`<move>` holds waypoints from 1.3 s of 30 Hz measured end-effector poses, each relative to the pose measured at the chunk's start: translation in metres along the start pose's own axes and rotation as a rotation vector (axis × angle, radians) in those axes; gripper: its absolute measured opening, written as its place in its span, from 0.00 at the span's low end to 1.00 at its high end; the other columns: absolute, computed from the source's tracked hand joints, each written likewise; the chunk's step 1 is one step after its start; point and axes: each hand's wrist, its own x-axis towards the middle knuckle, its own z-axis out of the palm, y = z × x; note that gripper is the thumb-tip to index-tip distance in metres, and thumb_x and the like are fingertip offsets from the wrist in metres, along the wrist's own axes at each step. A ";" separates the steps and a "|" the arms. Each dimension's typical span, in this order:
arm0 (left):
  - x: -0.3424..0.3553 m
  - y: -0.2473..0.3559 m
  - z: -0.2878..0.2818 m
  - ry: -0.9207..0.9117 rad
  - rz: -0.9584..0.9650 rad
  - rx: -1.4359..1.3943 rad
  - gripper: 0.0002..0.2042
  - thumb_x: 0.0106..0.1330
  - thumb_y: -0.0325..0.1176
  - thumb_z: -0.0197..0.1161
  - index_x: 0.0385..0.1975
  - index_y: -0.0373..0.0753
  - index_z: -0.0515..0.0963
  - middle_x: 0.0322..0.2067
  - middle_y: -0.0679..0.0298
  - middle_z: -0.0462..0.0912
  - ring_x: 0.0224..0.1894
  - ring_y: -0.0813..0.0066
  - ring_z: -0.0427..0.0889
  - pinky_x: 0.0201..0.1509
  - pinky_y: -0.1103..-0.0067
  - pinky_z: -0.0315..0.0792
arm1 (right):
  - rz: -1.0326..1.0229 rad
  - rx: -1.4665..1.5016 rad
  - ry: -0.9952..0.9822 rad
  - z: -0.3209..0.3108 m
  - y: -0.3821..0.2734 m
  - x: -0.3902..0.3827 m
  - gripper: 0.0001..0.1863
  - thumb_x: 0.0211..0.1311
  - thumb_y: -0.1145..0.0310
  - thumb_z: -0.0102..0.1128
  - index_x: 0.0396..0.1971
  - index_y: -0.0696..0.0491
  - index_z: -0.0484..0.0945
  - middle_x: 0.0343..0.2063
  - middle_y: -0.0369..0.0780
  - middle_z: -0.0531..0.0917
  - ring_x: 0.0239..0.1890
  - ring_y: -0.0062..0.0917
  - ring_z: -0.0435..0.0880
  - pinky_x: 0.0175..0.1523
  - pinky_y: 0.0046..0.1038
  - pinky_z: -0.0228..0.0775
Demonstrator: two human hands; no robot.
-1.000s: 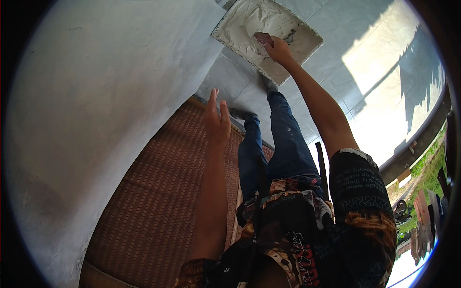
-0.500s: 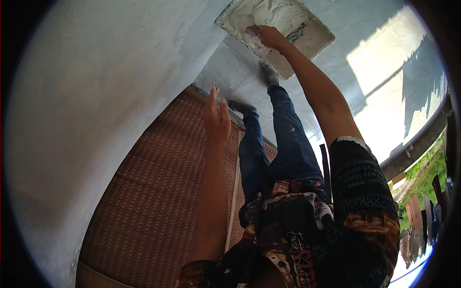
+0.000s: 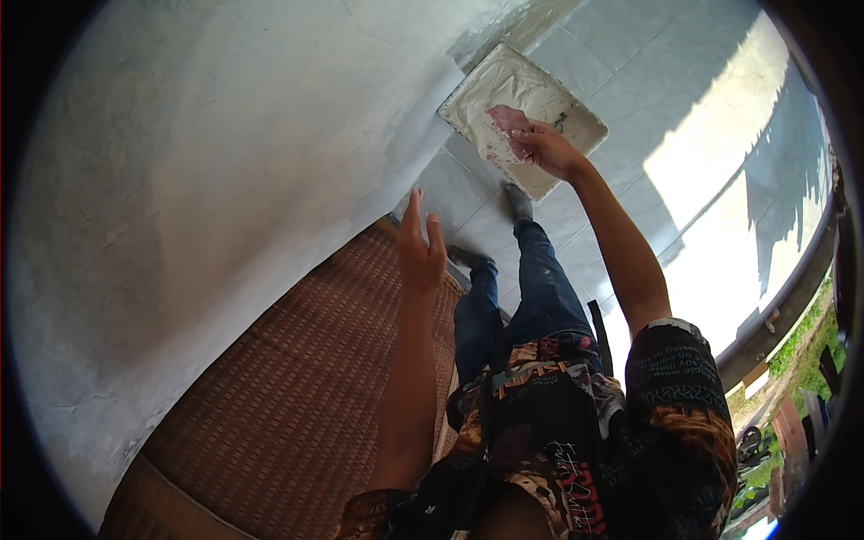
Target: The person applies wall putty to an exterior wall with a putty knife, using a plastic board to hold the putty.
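My right hand point(image 3: 549, 147) is closed on a flat reddish piece point(image 3: 506, 121) smeared with white paste, held over a shallow rectangular tray point(image 3: 589, 124) of pale, creamy paste at the top centre. A small dark item point(image 3: 560, 120) shows in the tray, too small to name. My left hand point(image 3: 420, 241) is raised near the grey-white plastered wall point(image 3: 207, 162), below and left of the tray. Its fingers are extended, with the thumb apart, and it holds nothing.
Grey tiles point(image 3: 630, 81) lie beyond my legs and boots point(image 3: 517, 202), partly sunlit. A brown woven mat point(image 3: 261, 387) runs along the wall's foot. At the far right are a dark edge, grass point(image 3: 796, 351) and stacked boards point(image 3: 796, 432).
My right hand has pulled back from deeper in the tray, showing more of the reddish piece. The view has shifted, so wall, tray and legs sit lower. My left hand stays open.
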 end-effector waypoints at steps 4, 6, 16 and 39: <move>0.014 0.046 -0.037 0.132 0.152 0.030 0.23 0.73 0.31 0.48 0.65 0.27 0.63 0.63 0.41 0.69 0.66 0.48 0.69 0.70 0.66 0.62 | -0.132 0.123 0.005 0.074 -0.046 -0.042 0.13 0.71 0.68 0.54 0.52 0.53 0.75 0.36 0.32 0.80 0.36 0.16 0.81 0.40 0.24 0.79; 0.019 0.071 -0.057 0.194 0.221 0.063 0.23 0.73 0.31 0.47 0.65 0.27 0.63 0.63 0.43 0.70 0.67 0.51 0.69 0.71 0.66 0.61 | -0.195 0.120 -0.059 0.099 -0.070 -0.058 0.12 0.71 0.67 0.55 0.51 0.54 0.75 0.36 0.33 0.81 0.34 0.16 0.81 0.34 0.24 0.79; 0.038 0.176 -0.162 0.551 0.619 0.199 0.25 0.72 0.30 0.49 0.67 0.28 0.61 0.64 0.45 0.69 0.67 0.50 0.68 0.72 0.58 0.57 | -0.570 -0.027 -0.215 0.235 -0.186 -0.106 0.13 0.69 0.71 0.56 0.51 0.56 0.77 0.35 0.36 0.84 0.31 0.19 0.83 0.31 0.24 0.80; 0.036 0.274 -0.285 1.063 0.908 0.342 0.25 0.68 0.26 0.52 0.66 0.28 0.63 0.65 0.49 0.68 0.71 0.52 0.63 0.74 0.56 0.54 | -1.238 -0.441 -0.338 0.426 -0.319 -0.177 0.15 0.66 0.78 0.52 0.52 0.61 0.75 0.38 0.40 0.80 0.36 0.23 0.82 0.43 0.31 0.86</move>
